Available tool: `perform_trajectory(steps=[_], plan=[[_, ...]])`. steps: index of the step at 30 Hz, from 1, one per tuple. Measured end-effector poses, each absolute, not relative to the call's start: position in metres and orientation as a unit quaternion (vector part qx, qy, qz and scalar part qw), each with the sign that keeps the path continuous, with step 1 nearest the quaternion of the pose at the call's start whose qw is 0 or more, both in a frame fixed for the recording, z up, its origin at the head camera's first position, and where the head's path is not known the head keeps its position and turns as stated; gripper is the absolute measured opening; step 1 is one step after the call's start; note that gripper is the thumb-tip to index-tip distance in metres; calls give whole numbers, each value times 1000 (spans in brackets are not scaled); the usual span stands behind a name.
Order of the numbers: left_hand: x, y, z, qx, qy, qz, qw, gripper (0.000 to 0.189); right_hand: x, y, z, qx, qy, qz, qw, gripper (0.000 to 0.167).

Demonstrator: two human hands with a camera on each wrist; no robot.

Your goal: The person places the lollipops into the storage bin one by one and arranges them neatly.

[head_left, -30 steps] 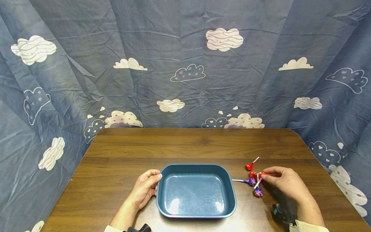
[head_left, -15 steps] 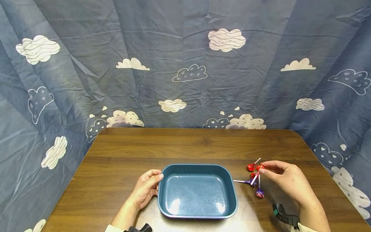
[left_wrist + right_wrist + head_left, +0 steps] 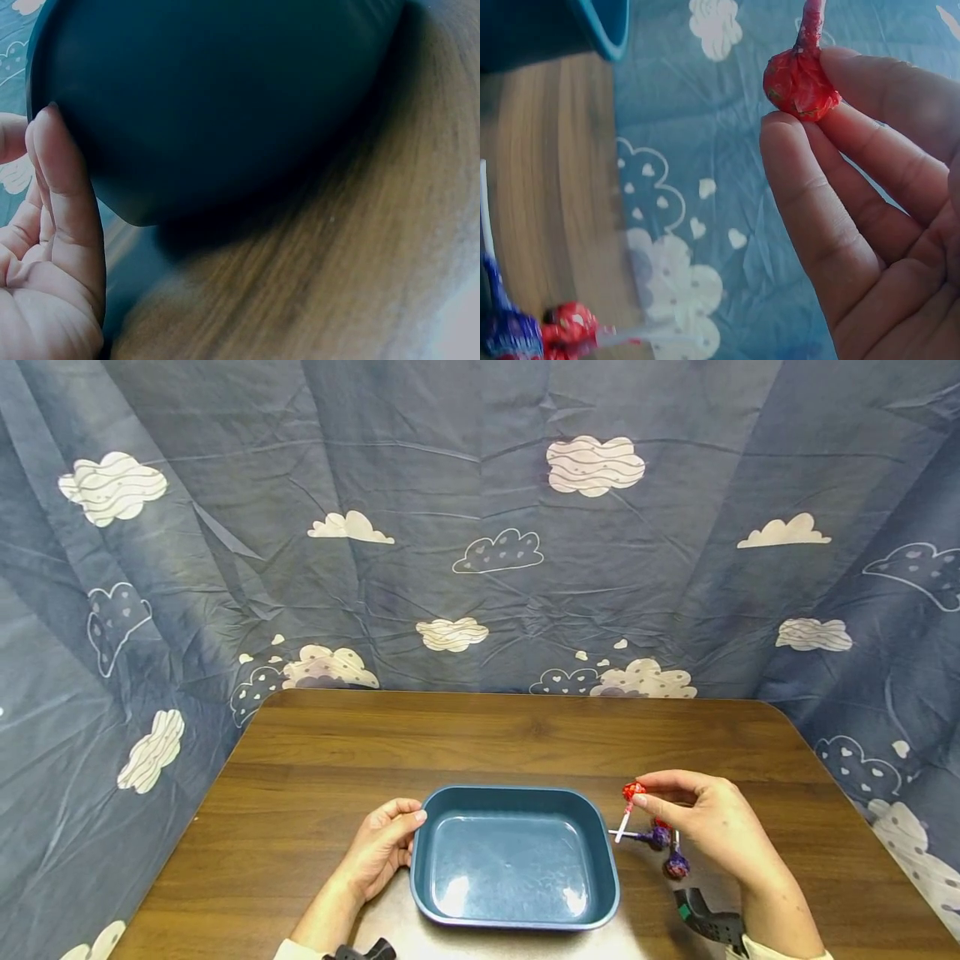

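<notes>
Lollipop with round red-wrapped head and white stick (image 3: 634, 790) held off the desk (image 3: 450, 735), pinched by the right fingers (image 3: 671, 778), their gap only head-wide, probably to leave its stick free. Long axis slants, stick tip down, slightly leftward, towards the wearer. Left fingers (image 3: 393, 807) grip the left rim of the blue rectangular plastic tray (image 3: 510, 872), left of the right fingers, likely steadying it.

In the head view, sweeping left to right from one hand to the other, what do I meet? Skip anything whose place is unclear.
Left hand → blue tray → pinched red lollipop → right hand.
</notes>
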State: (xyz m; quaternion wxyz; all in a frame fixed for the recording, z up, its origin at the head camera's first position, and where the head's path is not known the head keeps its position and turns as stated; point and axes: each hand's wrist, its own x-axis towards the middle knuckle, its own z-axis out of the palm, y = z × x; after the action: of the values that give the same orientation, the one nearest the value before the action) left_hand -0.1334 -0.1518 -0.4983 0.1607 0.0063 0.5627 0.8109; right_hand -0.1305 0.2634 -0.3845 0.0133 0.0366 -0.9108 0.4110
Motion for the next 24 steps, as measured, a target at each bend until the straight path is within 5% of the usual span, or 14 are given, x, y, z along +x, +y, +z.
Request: perform_trajectory(steps=[24], plan=[[-137, -155, -500, 7, 564, 809, 164, 9, -162, 179, -384, 147, -849, 505, -45, 26]])
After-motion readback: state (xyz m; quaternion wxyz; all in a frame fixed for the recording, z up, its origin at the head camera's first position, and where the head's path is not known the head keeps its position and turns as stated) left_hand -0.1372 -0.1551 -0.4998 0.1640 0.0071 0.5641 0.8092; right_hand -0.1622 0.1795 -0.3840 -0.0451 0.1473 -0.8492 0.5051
